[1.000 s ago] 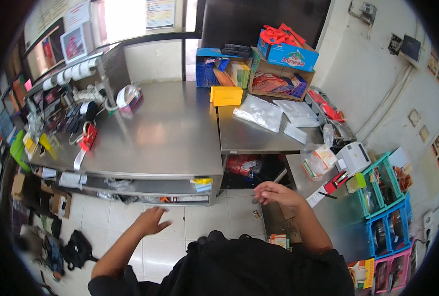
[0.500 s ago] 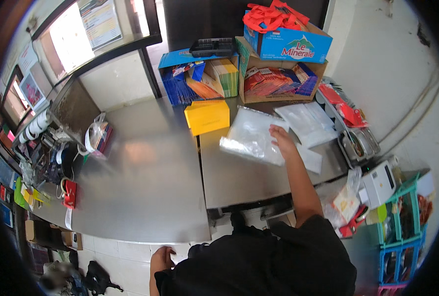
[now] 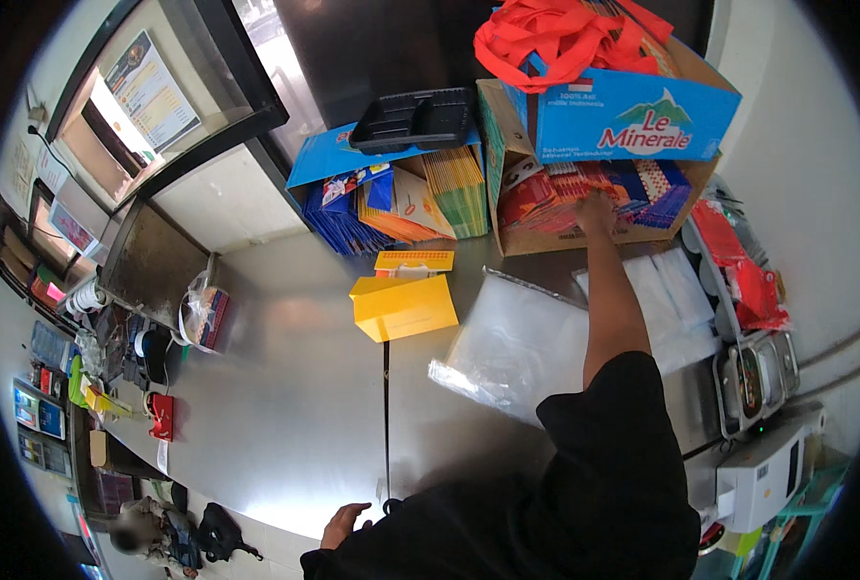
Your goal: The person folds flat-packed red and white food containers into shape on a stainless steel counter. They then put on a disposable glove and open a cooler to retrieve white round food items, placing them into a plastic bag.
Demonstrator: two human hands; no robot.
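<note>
My right arm stretches forward over the table, and my right hand [image 3: 596, 211] is at the front of an open cardboard box [image 3: 556, 240]. Its fingers are among the red folded cartons [image 3: 546, 196] packed upright there; they are small and blurred, so a grip does not show. Beneath the forearm lie a stack of clear plastic bags [image 3: 517, 343] and, to its right, more plastic bags [image 3: 676, 314]. My left hand [image 3: 345, 525] hangs by the table's front edge, fingers loosely apart, holding nothing. Yellow folded cartons [image 3: 406, 307] stand left of the bags.
A blue box [image 3: 633, 116] with red straps [image 3: 570, 43] sits on the carton box. Left of it, another box of cartons [image 3: 454, 193] carries a black plastic tray [image 3: 415, 121]. Metal trays [image 3: 759, 382] and a white machine [image 3: 763, 474] stand right. A person [image 3: 155, 532] is at lower left.
My right hand has moved from the clear plastic bags forward to the box of red cartons. My body and view have come closer to the table. My left hand stays low.
</note>
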